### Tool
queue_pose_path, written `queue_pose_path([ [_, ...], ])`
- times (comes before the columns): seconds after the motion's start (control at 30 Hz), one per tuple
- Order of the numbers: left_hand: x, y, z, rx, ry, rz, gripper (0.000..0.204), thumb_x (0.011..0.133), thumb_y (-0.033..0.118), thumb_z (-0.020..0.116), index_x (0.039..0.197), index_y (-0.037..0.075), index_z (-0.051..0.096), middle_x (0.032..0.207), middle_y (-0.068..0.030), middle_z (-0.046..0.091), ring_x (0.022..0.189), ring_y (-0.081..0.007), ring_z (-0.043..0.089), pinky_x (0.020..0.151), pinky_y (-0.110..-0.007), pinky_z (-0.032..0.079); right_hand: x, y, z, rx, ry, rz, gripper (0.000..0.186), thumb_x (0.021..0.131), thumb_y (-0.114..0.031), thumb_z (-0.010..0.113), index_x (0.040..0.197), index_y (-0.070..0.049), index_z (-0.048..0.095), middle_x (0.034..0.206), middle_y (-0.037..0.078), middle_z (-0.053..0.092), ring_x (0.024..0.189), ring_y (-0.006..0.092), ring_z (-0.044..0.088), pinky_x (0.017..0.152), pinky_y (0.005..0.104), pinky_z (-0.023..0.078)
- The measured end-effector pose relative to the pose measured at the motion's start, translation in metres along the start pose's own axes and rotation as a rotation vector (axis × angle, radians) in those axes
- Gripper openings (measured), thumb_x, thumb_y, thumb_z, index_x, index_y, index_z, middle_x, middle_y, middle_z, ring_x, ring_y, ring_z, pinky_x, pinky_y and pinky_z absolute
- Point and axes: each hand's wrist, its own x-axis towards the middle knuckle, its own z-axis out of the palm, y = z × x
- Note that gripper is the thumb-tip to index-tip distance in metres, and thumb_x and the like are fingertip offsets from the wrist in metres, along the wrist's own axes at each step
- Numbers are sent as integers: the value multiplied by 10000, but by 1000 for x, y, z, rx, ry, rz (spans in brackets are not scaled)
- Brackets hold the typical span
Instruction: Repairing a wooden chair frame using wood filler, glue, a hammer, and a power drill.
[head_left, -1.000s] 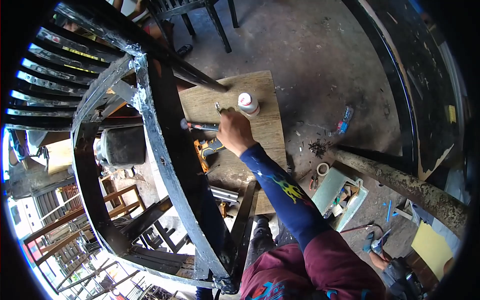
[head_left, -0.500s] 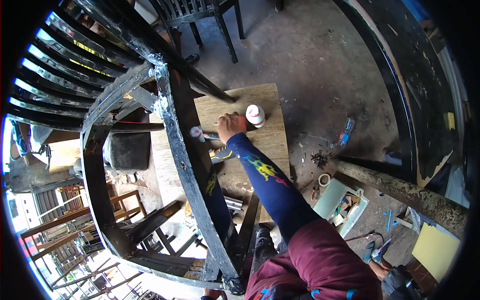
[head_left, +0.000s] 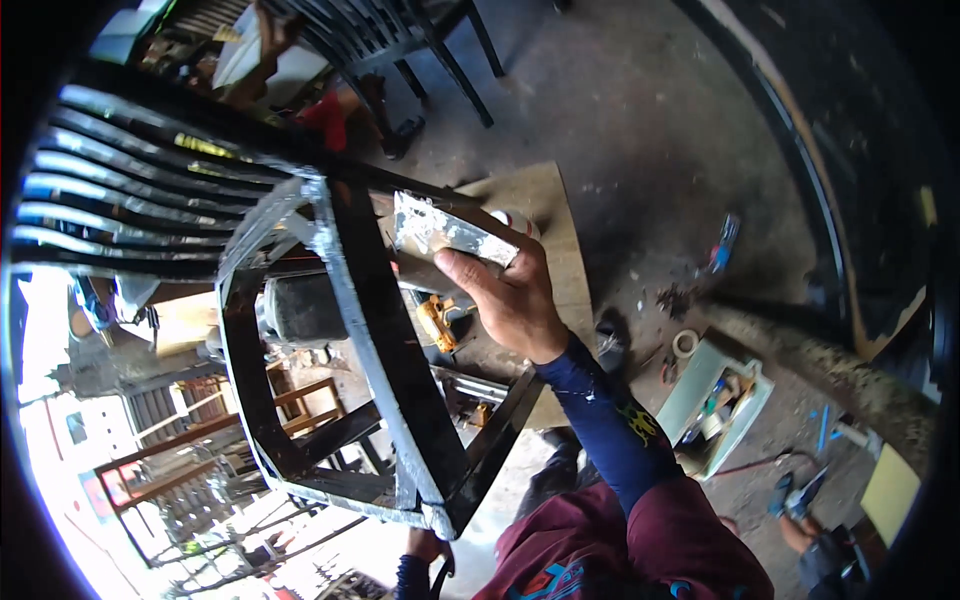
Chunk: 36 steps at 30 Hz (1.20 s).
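My right hand [head_left: 515,300] is raised over the wooden work surface [head_left: 565,265]. Its thumb and fingers grip a flat rectangular plate [head_left: 450,230] smeared with white paste. Behind it the white bottle [head_left: 525,222] is partly covered. To the left a black wooden chair frame [head_left: 385,330] lies tipped over, its slatted back toward the far left and pale patches along its edges. At the frame's near corner my left hand [head_left: 428,545] is closed against it, fingers partly hidden. A yellow power tool [head_left: 437,322] rests on the surface between frame and right arm.
On the floor at right stand an open pale case [head_left: 715,420] with small items, a tape roll [head_left: 685,344] and a plastic bottle [head_left: 725,240]. Another slatted chair [head_left: 400,40] stands at the far side, near a person's foot [head_left: 403,138]. Someone's legs [head_left: 800,530] show at lower right.
My right hand has left the work surface beside the bottle and come up nearer, now with the paste-smeared plate in it. The view has shifted; my left hand shows more at the chair's corner.
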Motion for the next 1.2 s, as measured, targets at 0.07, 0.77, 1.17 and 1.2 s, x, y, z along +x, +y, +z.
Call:
queue_pose_path([
  [0.07, -7, 52, 47, 470, -50, 266, 386, 1010, 306, 562, 1162, -45, 610, 940, -205, 675, 717, -304, 678, 641, -411, 567, 25, -23, -9, -406, -67, -190, 294, 915, -2, 572, 1200, 16, 641, 1087, 172, 689, 966, 289, 681, 867, 363, 528],
  [0.77, -9, 168, 201, -1343, -333, 120, 310, 858, 180, 586, 1108, 1, 627, 958, -144, 710, 795, -263, 691, 748, -366, 589, 90, -52, 108, -1878, -682, -428, 258, 958, -136, 533, 1169, -4, 603, 1063, 104, 533, 1041, 285, 540, 769, 502, 489],
  [1.17, 19, 148, 194, -1211, -536, 52, 508, 914, 457, 696, 1229, 63, 635, 1155, -101, 701, 1049, -262, 655, 974, -409, 514, 116, -94, 183, -2353, -1031, -211, 205, 787, -47, 667, 985, -17, 710, 1059, 88, 600, 1026, 291, 580, 811, 506, 516],
  [1.2, 20, 144, 196, -1211, -521, 45, 487, 920, 433, 696, 1226, 60, 632, 1148, -99, 701, 1043, -257, 657, 968, -399, 517, 116, -99, 172, -2260, -1003, -245, 212, 802, -74, 685, 1004, -11, 701, 1082, 100, 592, 1041, 309, 579, 797, 498, 525],
])
